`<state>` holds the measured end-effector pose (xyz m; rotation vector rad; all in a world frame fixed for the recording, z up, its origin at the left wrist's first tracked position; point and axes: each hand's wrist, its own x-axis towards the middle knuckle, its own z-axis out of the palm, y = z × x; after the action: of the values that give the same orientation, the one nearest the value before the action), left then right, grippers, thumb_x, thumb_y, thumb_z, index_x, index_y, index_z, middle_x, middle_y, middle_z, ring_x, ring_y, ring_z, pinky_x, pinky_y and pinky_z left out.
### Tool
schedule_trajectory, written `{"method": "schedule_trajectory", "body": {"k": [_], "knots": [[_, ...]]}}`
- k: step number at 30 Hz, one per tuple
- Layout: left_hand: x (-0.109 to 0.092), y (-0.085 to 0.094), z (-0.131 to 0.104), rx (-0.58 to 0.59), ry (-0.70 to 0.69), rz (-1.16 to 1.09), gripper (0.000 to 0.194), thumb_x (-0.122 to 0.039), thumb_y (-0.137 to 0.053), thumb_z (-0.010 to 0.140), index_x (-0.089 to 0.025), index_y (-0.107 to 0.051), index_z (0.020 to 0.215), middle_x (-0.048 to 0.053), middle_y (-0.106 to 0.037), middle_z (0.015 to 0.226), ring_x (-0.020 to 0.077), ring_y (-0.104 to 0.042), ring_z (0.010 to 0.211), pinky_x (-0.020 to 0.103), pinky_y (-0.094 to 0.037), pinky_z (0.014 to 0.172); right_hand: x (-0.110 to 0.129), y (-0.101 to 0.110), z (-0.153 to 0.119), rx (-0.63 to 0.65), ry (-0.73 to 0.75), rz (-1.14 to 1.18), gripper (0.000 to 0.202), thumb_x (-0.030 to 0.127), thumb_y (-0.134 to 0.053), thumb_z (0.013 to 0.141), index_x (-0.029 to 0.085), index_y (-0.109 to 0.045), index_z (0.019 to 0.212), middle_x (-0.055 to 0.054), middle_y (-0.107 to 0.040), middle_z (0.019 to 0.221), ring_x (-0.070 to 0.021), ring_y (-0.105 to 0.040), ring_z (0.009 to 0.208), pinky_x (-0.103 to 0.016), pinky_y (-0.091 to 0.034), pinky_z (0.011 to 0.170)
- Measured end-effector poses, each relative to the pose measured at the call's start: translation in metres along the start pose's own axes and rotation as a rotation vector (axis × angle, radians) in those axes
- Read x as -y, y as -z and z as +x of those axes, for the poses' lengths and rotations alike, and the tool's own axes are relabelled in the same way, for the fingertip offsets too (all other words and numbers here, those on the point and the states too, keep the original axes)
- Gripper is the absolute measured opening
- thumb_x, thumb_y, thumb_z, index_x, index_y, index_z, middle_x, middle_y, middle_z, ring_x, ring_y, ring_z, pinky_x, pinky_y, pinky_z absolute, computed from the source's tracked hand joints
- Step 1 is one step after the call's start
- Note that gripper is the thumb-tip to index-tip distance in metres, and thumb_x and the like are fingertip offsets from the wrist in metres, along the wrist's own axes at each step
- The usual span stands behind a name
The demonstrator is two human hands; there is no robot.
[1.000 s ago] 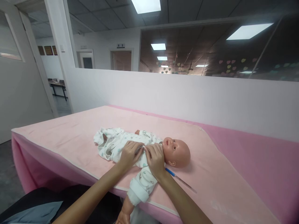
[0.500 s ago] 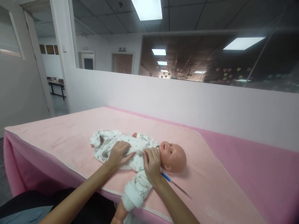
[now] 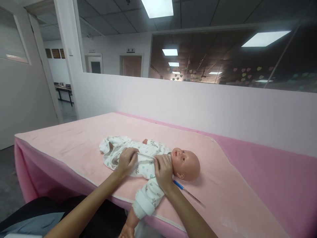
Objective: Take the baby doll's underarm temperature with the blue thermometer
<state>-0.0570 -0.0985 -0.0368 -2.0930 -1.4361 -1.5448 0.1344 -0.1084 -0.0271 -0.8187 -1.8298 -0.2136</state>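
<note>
Doll's garment (image 3: pixel 145 168), pinched taut between both hands (image 3: pixel 126 161), lies on a pink-draped table (image 3: pixel 74 142) beside a windowed wall (image 3: pixel 188 100).

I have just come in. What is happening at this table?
A person has both hands on a baby doll lying on its back on a pink cloth. The left hand and right hand grip the front of its patterned outfit, the fabric drawn straight between them. One doll arm hangs over the near edge, and a blue-handled tool lies beside the right forearm.
</note>
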Motion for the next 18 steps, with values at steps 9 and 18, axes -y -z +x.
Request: {"method": "schedule_trajectory", "body": {"k": [9, 18], "knots": [[-0.001, -0.005, -0.001, -0.032, 0.018, -0.06, 0.014, -0.023, -0.043, 0.083, -0.02, -0.055, 0.088, 0.005, -0.064, 0.085, 0.0184, -0.058, 0.079, 0.031, -0.045, 0.071, 0.0, 0.001, -0.001, -0.003, 0.006, -0.007, 0.016, 0.019, -0.041, 0.088, 0.02, -0.054, 0.079, -0.003, -0.056, 0.071, -0.0167, -0.046, 0.07, -0.032, -0.035, 0.069], [-0.01, 0.006, 0.005, 0.176, 0.002, -0.064, 0.012, -0.026, -0.05, 0.076, -0.02, -0.059, 0.081, 0.003, -0.064, 0.078, 0.0187, -0.058, 0.075, 0.032, -0.045, 0.071, -0.001, 0.0, -0.001, 0.006, -0.005, -0.007, 0.015, 0.019, -0.041, 0.088, 0.02, -0.054, 0.08, -0.003, -0.056, 0.071, -0.0169, -0.047, 0.071, -0.032, -0.035, 0.069]]}}
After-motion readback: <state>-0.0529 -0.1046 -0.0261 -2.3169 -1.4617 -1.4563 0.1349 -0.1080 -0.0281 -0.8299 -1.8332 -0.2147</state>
